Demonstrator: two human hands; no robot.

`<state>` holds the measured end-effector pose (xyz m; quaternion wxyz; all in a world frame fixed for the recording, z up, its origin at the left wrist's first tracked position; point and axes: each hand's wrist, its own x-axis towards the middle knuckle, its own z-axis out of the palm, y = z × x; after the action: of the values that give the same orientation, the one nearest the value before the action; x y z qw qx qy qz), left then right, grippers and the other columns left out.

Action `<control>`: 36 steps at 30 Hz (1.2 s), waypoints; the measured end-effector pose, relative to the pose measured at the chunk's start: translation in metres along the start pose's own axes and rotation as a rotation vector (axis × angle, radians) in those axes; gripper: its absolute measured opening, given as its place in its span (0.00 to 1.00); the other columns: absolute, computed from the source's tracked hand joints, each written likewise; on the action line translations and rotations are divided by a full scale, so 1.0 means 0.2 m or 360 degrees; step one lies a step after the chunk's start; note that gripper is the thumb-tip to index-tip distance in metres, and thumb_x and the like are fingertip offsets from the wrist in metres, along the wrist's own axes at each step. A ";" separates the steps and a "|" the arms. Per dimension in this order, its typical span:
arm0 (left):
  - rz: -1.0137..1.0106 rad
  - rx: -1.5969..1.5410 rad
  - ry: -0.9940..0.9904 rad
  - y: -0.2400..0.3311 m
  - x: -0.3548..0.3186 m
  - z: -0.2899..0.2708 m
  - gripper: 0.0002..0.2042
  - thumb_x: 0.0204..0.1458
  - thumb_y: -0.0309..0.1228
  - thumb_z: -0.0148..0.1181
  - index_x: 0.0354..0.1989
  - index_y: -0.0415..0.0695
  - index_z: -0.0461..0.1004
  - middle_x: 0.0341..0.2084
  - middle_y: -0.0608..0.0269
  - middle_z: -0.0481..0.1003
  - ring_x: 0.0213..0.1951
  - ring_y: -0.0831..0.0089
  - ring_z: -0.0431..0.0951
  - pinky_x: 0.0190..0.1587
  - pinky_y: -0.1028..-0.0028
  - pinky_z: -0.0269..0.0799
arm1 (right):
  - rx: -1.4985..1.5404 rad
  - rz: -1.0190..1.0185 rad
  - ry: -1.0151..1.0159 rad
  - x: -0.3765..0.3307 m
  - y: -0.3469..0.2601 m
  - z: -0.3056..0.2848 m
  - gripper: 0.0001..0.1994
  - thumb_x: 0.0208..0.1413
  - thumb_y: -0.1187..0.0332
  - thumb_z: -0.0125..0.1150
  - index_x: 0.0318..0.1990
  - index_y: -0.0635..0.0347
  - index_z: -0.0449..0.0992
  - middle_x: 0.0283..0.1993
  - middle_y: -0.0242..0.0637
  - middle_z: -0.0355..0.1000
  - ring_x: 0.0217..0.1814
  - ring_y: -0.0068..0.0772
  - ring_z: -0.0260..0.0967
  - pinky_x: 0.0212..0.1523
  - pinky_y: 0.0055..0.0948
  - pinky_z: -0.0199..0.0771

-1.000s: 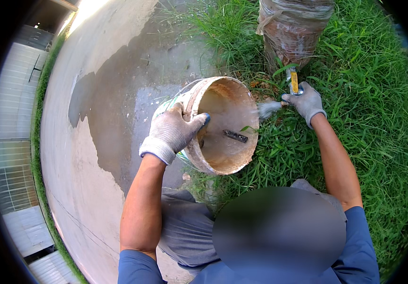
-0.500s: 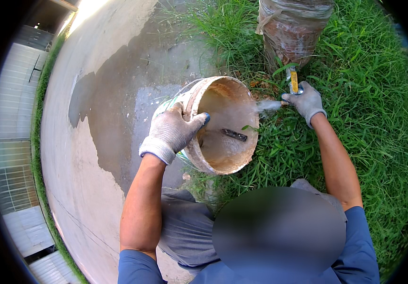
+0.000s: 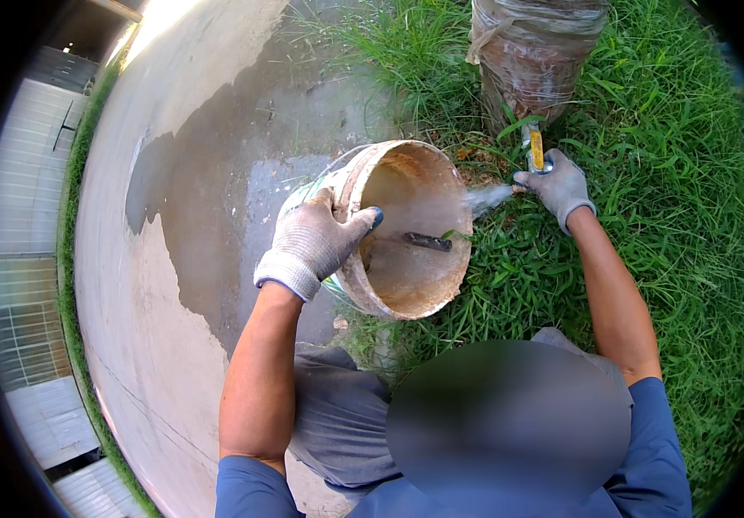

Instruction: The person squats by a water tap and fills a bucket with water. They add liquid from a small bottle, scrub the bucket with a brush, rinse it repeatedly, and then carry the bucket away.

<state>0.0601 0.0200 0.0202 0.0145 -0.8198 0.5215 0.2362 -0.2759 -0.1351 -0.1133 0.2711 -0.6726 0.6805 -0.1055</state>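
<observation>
My gloved left hand [image 3: 318,240] grips the rim of a mud-stained bucket [image 3: 354,278], thumb inside and fingers along the outer wall. The bucket is tilted with its mouth toward the right. Inside lies murky water with a short dark piece [image 3: 427,242], its kind unclear, and a bit of green leaf. My gloved right hand [image 3: 565,187] is closed around a tap [image 3: 541,166] with a yellow lever handle [image 3: 536,148]. From the tap's spout a spray of water [image 3: 490,197] shoots left into the bucket's mouth. Some of my right fingers are hidden behind the tap.
A plastic-wrapped post [image 3: 534,56] stands behind the tap. Thick grass [image 3: 683,173] covers the right side. Concrete paving [image 3: 130,285] with a dark wet patch [image 3: 208,198] spreads to the left, up to a grass strip and pale corrugated panels [image 3: 27,173].
Water keeps running into the bucket. The dark piece inside has turned slightly and lies more level. Both hands hold almost the same place.
</observation>
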 end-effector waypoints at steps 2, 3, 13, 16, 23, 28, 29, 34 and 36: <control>0.0004 -0.0008 0.0008 0.00 0.00 0.00 0.31 0.55 0.57 0.65 0.54 0.42 0.79 0.42 0.43 0.84 0.47 0.49 0.85 0.54 0.58 0.77 | -0.0004 0.0001 0.0007 0.00 0.00 0.00 0.28 0.42 0.47 0.80 0.41 0.60 0.77 0.43 0.50 0.80 0.48 0.54 0.78 0.51 0.45 0.76; 0.0006 -0.0013 0.0011 0.00 -0.01 0.00 0.31 0.55 0.57 0.65 0.54 0.42 0.79 0.42 0.44 0.84 0.47 0.49 0.85 0.54 0.58 0.77 | -0.0003 0.0005 0.0006 0.00 -0.01 0.00 0.28 0.42 0.47 0.80 0.41 0.60 0.77 0.43 0.49 0.80 0.47 0.54 0.78 0.51 0.45 0.76; 0.0011 -0.0025 -0.0002 0.00 0.00 0.00 0.30 0.56 0.57 0.65 0.54 0.42 0.79 0.43 0.43 0.84 0.48 0.50 0.85 0.55 0.58 0.77 | 0.0011 0.0001 0.0007 -0.01 -0.01 0.00 0.28 0.42 0.47 0.80 0.41 0.59 0.77 0.42 0.49 0.81 0.47 0.53 0.79 0.50 0.44 0.76; 0.0006 -0.0018 -0.0012 0.00 0.00 0.00 0.30 0.56 0.57 0.65 0.54 0.42 0.79 0.43 0.43 0.84 0.48 0.50 0.85 0.54 0.58 0.77 | 0.0032 0.0020 -0.0016 -0.01 -0.01 0.00 0.28 0.43 0.47 0.80 0.42 0.59 0.78 0.42 0.48 0.81 0.47 0.53 0.79 0.51 0.44 0.76; 0.0006 -0.0030 -0.0014 0.01 -0.01 -0.02 0.30 0.56 0.57 0.65 0.55 0.42 0.79 0.42 0.44 0.84 0.47 0.50 0.85 0.54 0.58 0.77 | 0.0023 0.0008 -0.0005 -0.01 -0.01 0.00 0.29 0.43 0.47 0.80 0.43 0.60 0.78 0.43 0.49 0.81 0.48 0.53 0.78 0.52 0.44 0.76; 0.0002 -0.0025 -0.0002 0.00 0.00 0.00 0.30 0.56 0.57 0.65 0.55 0.43 0.79 0.42 0.44 0.84 0.47 0.50 0.85 0.54 0.59 0.78 | 0.0028 0.0012 -0.0012 0.00 0.00 0.00 0.28 0.42 0.47 0.80 0.42 0.59 0.78 0.41 0.48 0.81 0.46 0.53 0.78 0.50 0.44 0.76; 0.0002 -0.0022 -0.0005 0.00 0.00 -0.01 0.31 0.56 0.57 0.65 0.55 0.43 0.79 0.42 0.44 0.84 0.47 0.50 0.85 0.54 0.59 0.78 | 0.0026 0.0004 0.0000 0.00 0.00 0.01 0.28 0.42 0.47 0.81 0.41 0.59 0.78 0.41 0.48 0.81 0.46 0.53 0.78 0.49 0.44 0.76; 0.0017 -0.0012 -0.0001 0.00 0.00 -0.01 0.31 0.55 0.57 0.65 0.56 0.43 0.79 0.42 0.44 0.84 0.47 0.50 0.86 0.54 0.59 0.78 | 0.0015 -0.0002 0.0023 -0.01 -0.01 0.00 0.28 0.42 0.48 0.81 0.41 0.59 0.78 0.41 0.48 0.81 0.45 0.53 0.78 0.49 0.44 0.76; 0.0007 -0.0002 -0.0002 0.00 0.00 -0.01 0.31 0.55 0.57 0.65 0.56 0.43 0.79 0.41 0.44 0.84 0.47 0.50 0.86 0.54 0.59 0.78 | 0.0025 -0.0003 0.0012 -0.01 -0.01 0.00 0.28 0.42 0.48 0.81 0.41 0.60 0.78 0.41 0.48 0.81 0.45 0.53 0.78 0.49 0.44 0.76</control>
<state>0.0611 0.0203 0.0227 0.0139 -0.8185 0.5232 0.2370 -0.2733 -0.1335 -0.1118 0.2736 -0.6707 0.6800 -0.1136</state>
